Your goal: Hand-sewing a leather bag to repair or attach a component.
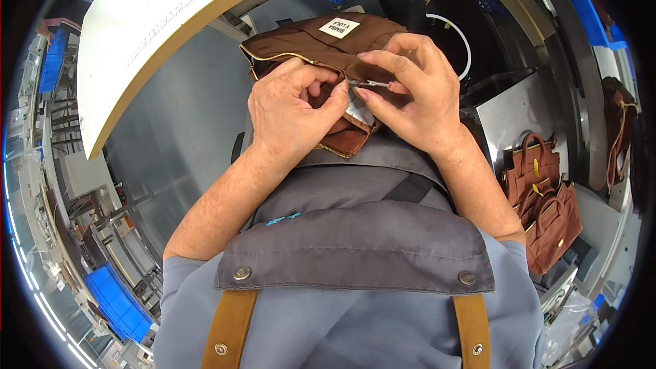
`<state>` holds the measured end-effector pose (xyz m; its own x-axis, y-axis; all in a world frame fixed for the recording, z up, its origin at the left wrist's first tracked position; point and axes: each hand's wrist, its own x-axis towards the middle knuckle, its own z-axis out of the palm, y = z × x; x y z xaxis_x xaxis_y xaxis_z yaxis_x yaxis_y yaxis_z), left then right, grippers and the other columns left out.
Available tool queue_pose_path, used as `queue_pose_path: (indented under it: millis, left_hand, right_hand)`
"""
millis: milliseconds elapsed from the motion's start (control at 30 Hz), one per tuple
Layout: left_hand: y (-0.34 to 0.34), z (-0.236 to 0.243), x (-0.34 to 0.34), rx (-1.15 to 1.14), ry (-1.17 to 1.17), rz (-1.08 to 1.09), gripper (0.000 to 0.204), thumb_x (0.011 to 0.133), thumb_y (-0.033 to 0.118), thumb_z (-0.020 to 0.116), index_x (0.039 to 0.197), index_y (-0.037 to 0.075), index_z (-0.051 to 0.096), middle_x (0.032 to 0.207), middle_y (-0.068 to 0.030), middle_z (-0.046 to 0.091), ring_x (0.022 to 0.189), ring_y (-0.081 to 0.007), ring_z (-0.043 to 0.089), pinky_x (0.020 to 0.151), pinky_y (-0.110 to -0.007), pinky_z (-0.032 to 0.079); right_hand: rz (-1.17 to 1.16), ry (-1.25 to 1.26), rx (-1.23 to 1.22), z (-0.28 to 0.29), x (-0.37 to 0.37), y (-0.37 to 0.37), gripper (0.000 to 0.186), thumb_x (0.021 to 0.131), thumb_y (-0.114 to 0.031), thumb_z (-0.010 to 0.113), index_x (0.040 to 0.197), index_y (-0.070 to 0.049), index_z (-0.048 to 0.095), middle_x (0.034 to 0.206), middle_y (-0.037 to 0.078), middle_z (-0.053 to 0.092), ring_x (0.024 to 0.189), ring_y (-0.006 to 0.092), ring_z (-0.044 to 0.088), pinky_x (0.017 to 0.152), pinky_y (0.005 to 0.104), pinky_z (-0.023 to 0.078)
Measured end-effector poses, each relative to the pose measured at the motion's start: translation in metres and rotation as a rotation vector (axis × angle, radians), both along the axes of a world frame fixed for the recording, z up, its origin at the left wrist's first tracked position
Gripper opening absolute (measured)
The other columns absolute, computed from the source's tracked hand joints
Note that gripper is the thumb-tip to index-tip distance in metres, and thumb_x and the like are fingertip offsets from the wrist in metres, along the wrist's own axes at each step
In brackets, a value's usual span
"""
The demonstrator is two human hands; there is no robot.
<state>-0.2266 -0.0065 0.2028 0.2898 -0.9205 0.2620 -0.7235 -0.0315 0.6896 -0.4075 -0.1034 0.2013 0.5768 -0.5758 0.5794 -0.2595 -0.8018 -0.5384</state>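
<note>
While both hands pinch it, brown bag (321, 44) btwn & under left hand (290, 113), right hand (410, 96)

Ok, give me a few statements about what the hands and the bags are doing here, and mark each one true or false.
1. Both hands work on a brown bag. True.
2. The right hand pinches a small metal piece between thumb and forefinger. True.
3. The left hand rests flat on the white board. False: it is curled on the bag, fingertips meeting the right hand's.
4. The finished brown handbags stand to the person's left. False: they are on the right.
5. The person wears a grey apron with tan straps. True.
</note>
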Motion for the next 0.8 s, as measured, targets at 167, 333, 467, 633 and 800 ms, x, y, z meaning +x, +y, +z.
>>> queue_pose_path:
  millis: [167, 333, 467, 633, 800]
  left_hand:
    - [-0.005, 0.001, -0.004, -0.035, 0.033, -0.019, 0.014, 0.074, 0.02, 0.08, 0.08, 0.009, 0.074, 0.066, -0.0007, 0.057, 0.058, -0.0149, 0.057, 0.053, -0.032, 0.045]
    - [-0.013, 0.0, -0.007, -0.023, 0.059, -0.02, 0.011, 0.075, 0.019, 0.078, 0.077, 0.009, 0.072, 0.067, -0.0005, 0.058, 0.056, -0.0152, 0.055, 0.052, -0.032, 0.043]
    - [-0.014, 0.0, -0.006, -0.079, 0.054, -0.069, 0.011, 0.078, 0.011, 0.078, 0.078, 0.003, 0.069, 0.066, -0.0009, 0.052, 0.057, -0.0102, 0.047, 0.054, -0.029, 0.038]
    - [-0.017, 0.003, -0.003, -0.114, -0.114, -0.156, 0.013, 0.077, 0.011, 0.077, 0.073, 0.004, 0.067, 0.064, -0.0009, 0.05, 0.055, -0.0131, 0.047, 0.055, -0.031, 0.037]
    - [-0.016, 0.003, -0.006, 0.013, 0.032, -0.118, 0.01, 0.073, 0.015, 0.074, 0.07, 0.012, 0.065, 0.067, 0.0026, 0.052, 0.063, -0.0143, 0.051, 0.076, -0.034, 0.035]
  right_hand:
    - [0.048, 0.051, 0.025, 0.001, 0.001, -0.003, 0.027, 0.068, -0.012, 0.082, 0.092, -0.011, 0.071, 0.09, 0.004, 0.061, 0.076, 0.024, 0.063, 0.064, 0.0371, 0.053]
    - [0.023, 0.081, 0.137, 0.001, 0.003, -0.005, 0.017, 0.071, -0.01, 0.078, 0.084, -0.008, 0.066, 0.082, 0.006, 0.063, 0.077, 0.027, 0.064, 0.062, 0.0384, 0.051]
    - [0.033, 0.043, 0.173, 0.012, 0.0, -0.007, 0.014, 0.074, -0.01, 0.076, 0.084, -0.007, 0.066, 0.078, 0.007, 0.064, 0.073, 0.0269, 0.065, 0.061, 0.0385, 0.05]
    - [-0.028, 0.175, 0.098, 0.021, -0.001, -0.007, 0.011, 0.078, -0.01, 0.075, 0.083, -0.007, 0.066, 0.071, 0.006, 0.065, 0.067, 0.0267, 0.065, 0.058, 0.0382, 0.049]
    - [-0.034, 0.144, 0.099, 0.016, -0.001, -0.01, 0.011, 0.079, -0.01, 0.075, 0.082, -0.007, 0.064, 0.07, 0.006, 0.065, 0.067, 0.027, 0.065, 0.058, 0.0385, 0.049]
